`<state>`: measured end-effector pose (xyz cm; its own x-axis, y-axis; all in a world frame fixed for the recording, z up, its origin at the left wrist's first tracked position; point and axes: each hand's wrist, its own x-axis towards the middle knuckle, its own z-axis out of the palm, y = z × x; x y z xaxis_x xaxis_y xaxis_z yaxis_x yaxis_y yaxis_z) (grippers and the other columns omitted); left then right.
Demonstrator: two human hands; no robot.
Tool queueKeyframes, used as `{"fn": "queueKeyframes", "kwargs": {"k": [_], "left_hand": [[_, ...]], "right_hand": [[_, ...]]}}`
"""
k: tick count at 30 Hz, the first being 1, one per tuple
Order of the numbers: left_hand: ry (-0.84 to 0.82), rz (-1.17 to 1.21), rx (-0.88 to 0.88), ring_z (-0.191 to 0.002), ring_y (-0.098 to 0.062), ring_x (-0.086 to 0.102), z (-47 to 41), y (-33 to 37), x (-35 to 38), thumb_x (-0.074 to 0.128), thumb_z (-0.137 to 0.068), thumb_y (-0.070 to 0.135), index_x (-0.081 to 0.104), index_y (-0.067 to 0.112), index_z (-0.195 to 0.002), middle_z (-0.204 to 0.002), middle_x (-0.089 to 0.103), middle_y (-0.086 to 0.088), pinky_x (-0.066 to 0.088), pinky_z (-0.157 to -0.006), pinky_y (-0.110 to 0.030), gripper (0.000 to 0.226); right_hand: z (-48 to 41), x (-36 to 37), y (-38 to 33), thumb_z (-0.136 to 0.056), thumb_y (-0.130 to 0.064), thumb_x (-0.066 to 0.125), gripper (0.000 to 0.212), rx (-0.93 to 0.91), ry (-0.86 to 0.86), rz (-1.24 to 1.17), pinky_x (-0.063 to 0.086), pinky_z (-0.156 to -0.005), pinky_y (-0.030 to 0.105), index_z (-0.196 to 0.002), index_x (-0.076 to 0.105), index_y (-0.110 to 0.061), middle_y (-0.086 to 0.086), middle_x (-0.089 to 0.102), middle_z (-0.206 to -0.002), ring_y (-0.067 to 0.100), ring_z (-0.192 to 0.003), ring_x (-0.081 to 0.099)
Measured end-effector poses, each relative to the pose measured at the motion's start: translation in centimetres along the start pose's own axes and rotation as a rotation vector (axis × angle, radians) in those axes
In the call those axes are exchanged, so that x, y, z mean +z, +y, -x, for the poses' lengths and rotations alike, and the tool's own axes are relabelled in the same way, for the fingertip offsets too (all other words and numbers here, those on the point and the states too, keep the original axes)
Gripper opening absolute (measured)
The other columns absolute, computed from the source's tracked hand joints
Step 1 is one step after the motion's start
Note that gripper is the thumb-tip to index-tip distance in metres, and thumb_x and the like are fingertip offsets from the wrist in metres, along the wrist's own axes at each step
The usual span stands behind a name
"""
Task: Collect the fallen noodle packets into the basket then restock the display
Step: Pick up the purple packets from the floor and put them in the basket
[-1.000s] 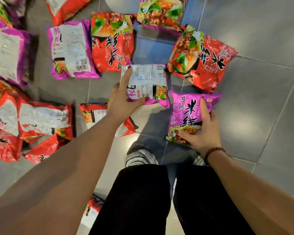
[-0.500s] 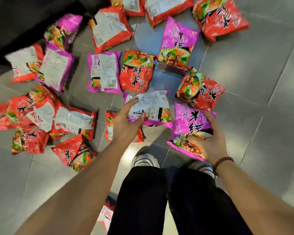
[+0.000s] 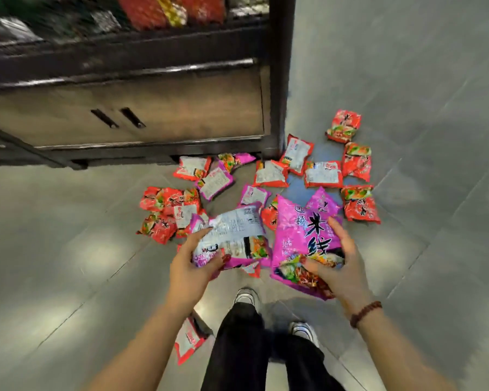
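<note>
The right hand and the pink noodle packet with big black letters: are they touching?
Touching. The head view shows the right hand gripping the pink noodle packet, with the thumb across its front.

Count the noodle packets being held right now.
2. The white-backed packet is in the left hand; the purple-fronted packet is in the right hand. A purple corner behind that one may belong to a third; I cannot tell.

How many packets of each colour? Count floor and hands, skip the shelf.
purple packets: 6, two of them held
red packets: at least 14; some overlap at the left
total: at least 20
</note>
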<state>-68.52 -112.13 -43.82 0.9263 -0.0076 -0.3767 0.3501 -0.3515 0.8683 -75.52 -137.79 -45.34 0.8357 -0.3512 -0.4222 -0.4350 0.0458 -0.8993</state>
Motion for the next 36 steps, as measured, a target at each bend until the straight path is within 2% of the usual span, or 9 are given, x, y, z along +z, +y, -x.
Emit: {"fn": "queueKeyframes", "kwargs": {"k": [4, 9, 12, 16, 20, 23, 27, 31, 36], "left_hand": [[0.153, 0.082, -0.039, -0.072, 0.001, 0.065, 7.7, 5.7, -4.8, 0.074, -0.081, -0.002, 0.061, 0.027, -0.112, -0.105, 0.064, 0.004, 0.052, -0.057, -0.014, 0.045], [0.337, 0.157, -0.093, -0.078, -0.011, 0.068, 15.3, 7.5, -10.3, 0.079, -0.077, 0.001, 0.059, 0.04, -0.108, -0.093, 0.069, 0.02, 0.061, -0.067, -0.039, 0.054], [0.469, 0.221, -0.115, -0.091, -0.011, 0.069, 18.5, 7.4, -13.2, 0.077, -0.078, 0.001, 0.057, 0.043, -0.108, -0.102, 0.067, 0.018, 0.06, -0.068, -0.033, 0.056], [0.648, 0.331, -0.149, -0.09, -0.012, 0.069, 21.5, 6.5, -17.7, 0.077, -0.077, -0.004, 0.058, 0.032, -0.115, -0.106, 0.066, 0.011, 0.06, -0.065, -0.028, 0.057], [0.805, 0.374, -0.165, -0.094, -0.012, 0.067, 23.3, 4.3, -23.2, 0.078, -0.074, -0.005, 0.057, 0.025, -0.119, -0.112, 0.065, 0.004, 0.059, -0.076, -0.03, 0.057], [0.883, 0.408, -0.16, -0.084, -0.004, 0.066, 23.9, 3.1, -27.2, 0.078, -0.073, -0.007, 0.057, 0.021, -0.118, -0.109, 0.065, 0.002, 0.056, -0.067, -0.018, 0.057], [0.966, 0.449, -0.155, -0.076, 0.006, 0.065, 23.7, 2.5, -31.9, 0.078, -0.073, -0.006, 0.057, 0.023, -0.114, -0.105, 0.064, 0.005, 0.054, -0.064, -0.014, 0.054], [1.038, 0.454, -0.151, -0.076, 0.009, 0.064, 23.3, 2.4, -35.8, 0.077, -0.076, -0.004, 0.057, 0.021, -0.118, -0.107, 0.062, 0.007, 0.052, -0.059, -0.012, 0.053], [1.167, 0.512, -0.129, -0.077, 0.007, 0.065, 22.0, 2.2, -39.8, 0.075, -0.078, -0.003, 0.057, 0.021, -0.119, -0.106, 0.062, 0.007, 0.051, -0.056, -0.01, 0.052]], "right_hand": [[4.8, 1.2, -8.7, -0.064, 0.018, 0.077, 0.085, -0.087, -0.182, -0.026, 0.044, -0.068, 0.001, -0.134, 0.047, -0.019, -0.014, 0.05, -0.125, -0.025, -0.09, 0.054], [9.4, 4.9, -14.4, -0.066, 0.016, 0.076, 0.083, -0.135, -0.439, 0.041, 0.051, -0.068, 0.011, -0.131, 0.047, -0.028, -0.011, 0.051, -0.127, -0.013, -0.091, 0.061], [11.0, 8.6, -16.4, -0.066, 0.012, 0.079, 0.084, -0.175, -0.554, 0.093, 0.055, -0.068, 0.018, -0.124, 0.049, -0.039, -0.007, 0.051, -0.132, -0.001, -0.09, 0.065], [12.4, 14.8, -18.6, -0.066, 0.013, 0.078, 0.082, -0.21, -0.667, 0.139, 0.046, -0.068, 0.004, -0.133, 0.048, -0.024, -0.005, 0.051, -0.128, -0.018, -0.09, 0.058], [13.5, 21.6, -19.6, -0.069, 0.015, 0.076, 0.083, -0.166, -0.794, 0.163, 0.053, -0.06, 0.018, -0.134, 0.049, -0.028, 0.008, 0.062, -0.119, 0.004, -0.073, 0.068], [14.4, 26.8, -20.5, -0.066, 0.02, 0.074, 0.081, -0.227, -0.83, 0.195, 0.053, -0.063, 0.015, -0.132, 0.05, -0.021, -0.009, 0.056, -0.123, -0.002, -0.078, 0.067], [15.3, 33.3, -22.1, -0.064, 0.016, 0.078, 0.079, -0.319, -0.907, 0.271, 0.046, -0.072, 0.003, -0.131, 0.05, -0.017, -0.013, 0.052, -0.124, -0.02, -0.091, 0.058], [15.6, 38.5, -23.5, -0.067, 0.01, 0.08, 0.083, -0.303, -0.995, 0.261, 0.056, -0.072, 0.021, -0.134, 0.049, -0.026, -0.004, 0.056, -0.128, 0.006, -0.096, 0.067], [14.8, 44.6, -25.6, -0.07, 0.008, 0.079, 0.081, -0.281, -1.056, 0.278, 0.056, -0.065, 0.021, -0.136, 0.047, -0.027, 0.006, 0.059, -0.123, 0.012, -0.09, 0.069]]}}
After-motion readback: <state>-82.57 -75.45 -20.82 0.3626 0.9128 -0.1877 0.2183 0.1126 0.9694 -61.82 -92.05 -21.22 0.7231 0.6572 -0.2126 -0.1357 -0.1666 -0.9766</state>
